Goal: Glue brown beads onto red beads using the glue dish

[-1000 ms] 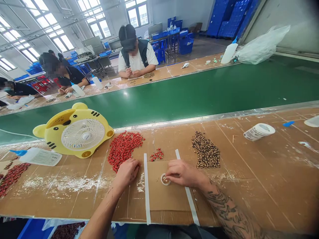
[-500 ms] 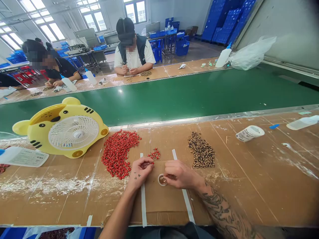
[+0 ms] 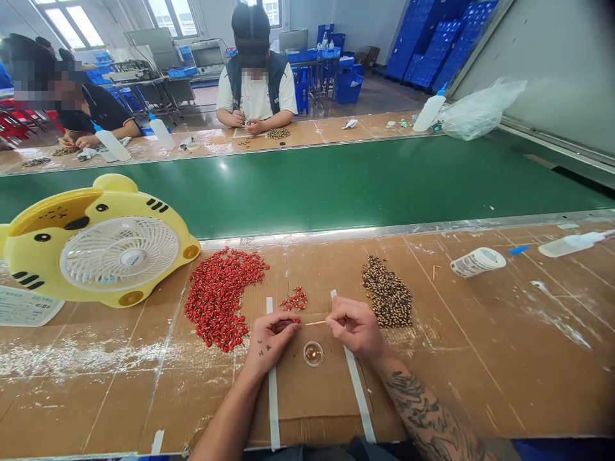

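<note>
My left hand (image 3: 273,339) pinches a small red bead-like piece (image 3: 297,321) between thumb and fingertips. Facing it, my right hand (image 3: 356,325) grips a thin wooden toothpick (image 3: 314,323), its tip pointing left, close to the red piece; whether they touch I cannot tell. Just below the toothpick, a small clear round cup (image 3: 313,353) with some clear liquid sits on a cardboard sheet (image 3: 319,397) taped at both sides. A few red pieces (image 3: 294,298) lie beyond my left hand. The big heap of red pieces (image 3: 218,298) is to its left, and a heap of black-and-gold pieces (image 3: 388,293) is beyond my right hand.
At left stands a yellow animal-faced fan (image 3: 100,246), with a white bottle (image 3: 29,306) partly behind it. A white tub (image 3: 478,262), a blue cap (image 3: 519,250) and a squeeze bottle (image 3: 571,243) lie at right. Past the green belt (image 3: 307,186), a co-worker (image 3: 257,83) handles small pieces.
My left hand has moved from the red heap to beside the cup, with a red piece in it. My right hand has lifted the toothpick from the cup towards that piece. The view has shifted.
</note>
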Motion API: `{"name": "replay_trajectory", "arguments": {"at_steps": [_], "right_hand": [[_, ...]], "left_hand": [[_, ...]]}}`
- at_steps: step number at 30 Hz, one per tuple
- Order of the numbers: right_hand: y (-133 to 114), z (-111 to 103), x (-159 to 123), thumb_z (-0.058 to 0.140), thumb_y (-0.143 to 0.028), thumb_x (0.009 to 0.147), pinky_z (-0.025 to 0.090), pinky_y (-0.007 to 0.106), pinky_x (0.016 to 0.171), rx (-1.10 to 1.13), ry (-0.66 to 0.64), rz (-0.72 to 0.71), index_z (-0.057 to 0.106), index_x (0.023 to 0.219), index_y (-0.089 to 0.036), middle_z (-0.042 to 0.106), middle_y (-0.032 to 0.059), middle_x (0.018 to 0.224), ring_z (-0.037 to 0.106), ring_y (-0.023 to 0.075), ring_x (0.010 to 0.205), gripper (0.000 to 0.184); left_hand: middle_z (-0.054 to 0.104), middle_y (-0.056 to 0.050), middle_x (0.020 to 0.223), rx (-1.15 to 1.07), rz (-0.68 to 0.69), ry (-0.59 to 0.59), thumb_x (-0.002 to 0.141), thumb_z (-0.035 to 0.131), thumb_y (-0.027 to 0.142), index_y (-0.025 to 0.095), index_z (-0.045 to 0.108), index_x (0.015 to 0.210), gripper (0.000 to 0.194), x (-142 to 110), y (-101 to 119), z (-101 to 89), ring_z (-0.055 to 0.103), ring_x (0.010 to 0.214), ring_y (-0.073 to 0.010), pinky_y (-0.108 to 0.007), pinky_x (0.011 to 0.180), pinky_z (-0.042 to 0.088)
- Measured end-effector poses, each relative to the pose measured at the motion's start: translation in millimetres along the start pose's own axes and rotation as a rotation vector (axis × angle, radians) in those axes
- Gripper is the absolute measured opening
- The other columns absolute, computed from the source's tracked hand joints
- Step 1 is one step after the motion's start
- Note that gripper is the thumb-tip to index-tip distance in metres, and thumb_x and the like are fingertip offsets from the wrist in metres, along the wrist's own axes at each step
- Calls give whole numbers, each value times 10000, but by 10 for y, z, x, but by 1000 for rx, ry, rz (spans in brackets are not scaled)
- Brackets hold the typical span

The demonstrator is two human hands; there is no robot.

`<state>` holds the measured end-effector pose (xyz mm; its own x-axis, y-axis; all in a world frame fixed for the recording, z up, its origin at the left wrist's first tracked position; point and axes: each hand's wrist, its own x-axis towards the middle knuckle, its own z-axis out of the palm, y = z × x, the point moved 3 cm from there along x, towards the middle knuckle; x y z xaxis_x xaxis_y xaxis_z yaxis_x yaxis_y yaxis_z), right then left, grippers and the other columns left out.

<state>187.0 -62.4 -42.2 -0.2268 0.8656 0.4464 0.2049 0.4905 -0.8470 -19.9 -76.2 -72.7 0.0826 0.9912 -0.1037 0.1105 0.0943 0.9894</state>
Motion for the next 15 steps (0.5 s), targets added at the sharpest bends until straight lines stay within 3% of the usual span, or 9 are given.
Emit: {"name": "replay_trajectory", "arguments": {"at_steps": [15], "right_hand": [[-15, 106, 46, 589, -171, 828, 342, 249, 522, -67, -41, 7, 609, 651, -182, 485, -28, 566, 442, 115, 525, 178]], "left_hand": [[752, -54, 769, -35, -9, -69, 765, 699, 215, 145, 754, 850, 123, -19, -24, 31, 666, 652, -148, -215, 621, 512]]}}
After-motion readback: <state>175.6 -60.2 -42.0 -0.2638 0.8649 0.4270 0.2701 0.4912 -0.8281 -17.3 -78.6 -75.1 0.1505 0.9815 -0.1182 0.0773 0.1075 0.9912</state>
